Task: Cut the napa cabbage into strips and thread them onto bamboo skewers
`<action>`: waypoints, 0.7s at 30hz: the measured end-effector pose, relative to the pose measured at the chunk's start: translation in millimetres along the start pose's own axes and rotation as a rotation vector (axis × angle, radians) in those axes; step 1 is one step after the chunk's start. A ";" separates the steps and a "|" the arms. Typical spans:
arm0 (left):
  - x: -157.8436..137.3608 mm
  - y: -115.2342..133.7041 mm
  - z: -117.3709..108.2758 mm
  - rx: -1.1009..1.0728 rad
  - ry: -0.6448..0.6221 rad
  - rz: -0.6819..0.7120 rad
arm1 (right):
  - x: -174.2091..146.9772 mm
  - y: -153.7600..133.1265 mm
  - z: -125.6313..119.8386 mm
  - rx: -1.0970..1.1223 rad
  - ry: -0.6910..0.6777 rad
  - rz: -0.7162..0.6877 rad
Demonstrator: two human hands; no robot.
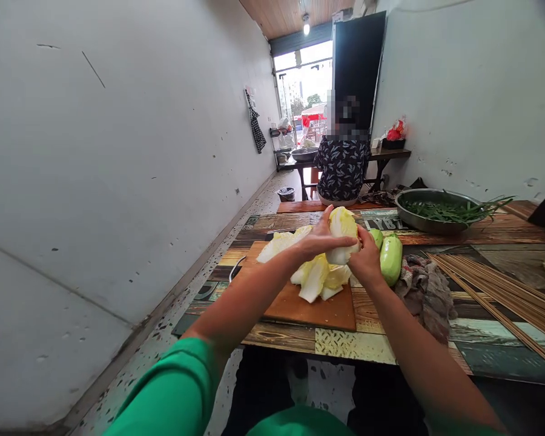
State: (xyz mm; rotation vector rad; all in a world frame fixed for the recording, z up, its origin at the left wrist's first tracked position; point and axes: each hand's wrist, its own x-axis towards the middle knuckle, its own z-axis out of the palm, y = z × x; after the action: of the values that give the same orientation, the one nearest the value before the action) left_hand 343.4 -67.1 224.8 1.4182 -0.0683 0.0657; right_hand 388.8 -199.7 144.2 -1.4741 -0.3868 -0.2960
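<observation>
Between my two hands, above the cutting board, is a napa cabbage [343, 225] with pale yellow leaves and a white base. My left hand [321, 238] grips it from the left, thumb and fingers around its side. From the right, my right hand [367, 257] holds its lower part; some of those fingers are hidden behind it. Loose napa cabbage leaves [315, 280] lie below on the brown cutting board [309, 309]. A larger pale leaf [279, 243] rests at the board's back left.
Right of the board lie green zucchini [391, 259], a crumpled cloth [427, 293] and long thin sticks [495, 290]. A metal basin [440, 212] of green stalks stands at the back right. A thin curved metal piece [237, 268] is left of the board. Someone [343, 163] sits beyond the table.
</observation>
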 end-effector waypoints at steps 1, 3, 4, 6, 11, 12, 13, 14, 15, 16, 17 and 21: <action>0.3 -2.5 0.0 0.029 -0.012 0.039 | -0.5 -0.6 -0.5 -0.036 0.021 -0.025; 3.1 -6.6 -5.9 0.109 -0.039 0.041 | 0.5 -1.7 -1.1 0.008 0.003 0.031; 5.0 -8.0 -10.6 0.127 -0.032 0.015 | 1.9 -2.0 -1.2 0.070 -0.018 0.097; 8.5 -9.5 -19.6 0.144 0.004 -0.059 | 5.1 -1.9 -1.1 0.206 -0.045 0.228; 8.4 -7.0 -24.3 0.247 0.089 -0.059 | 8.2 0.3 0.5 0.333 -0.074 0.320; 7.2 -5.3 -23.2 0.263 0.092 -0.051 | 7.9 0.7 0.9 0.345 -0.076 0.324; 6.0 -3.5 -22.1 0.277 0.093 -0.051 | 7.6 1.0 1.3 0.359 -0.078 0.328; 5.1 -1.8 -21.3 0.301 0.101 -0.054 | 7.2 1.4 1.8 0.371 -0.080 0.333; 4.5 -0.4 -20.7 0.332 0.116 -0.058 | 6.9 1.9 2.4 0.378 -0.084 0.338; 4.3 0.5 -20.3 0.367 0.139 -0.059 | 6.6 2.4 3.1 0.378 -0.088 0.341; 4.6 0.7 -20.1 0.401 0.166 -0.056 | 6.4 3.1 3.8 0.371 -0.090 0.340; 6.9 -1.5 -19.1 0.522 0.239 -0.023 | 6.5 5.0 4.5 0.299 -0.067 0.280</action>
State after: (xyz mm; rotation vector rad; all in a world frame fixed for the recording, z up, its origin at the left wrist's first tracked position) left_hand 350.5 -48.4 221.0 1.9211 0.1751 0.2482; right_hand 396.4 -194.6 142.7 -1.2261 -0.2604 0.0354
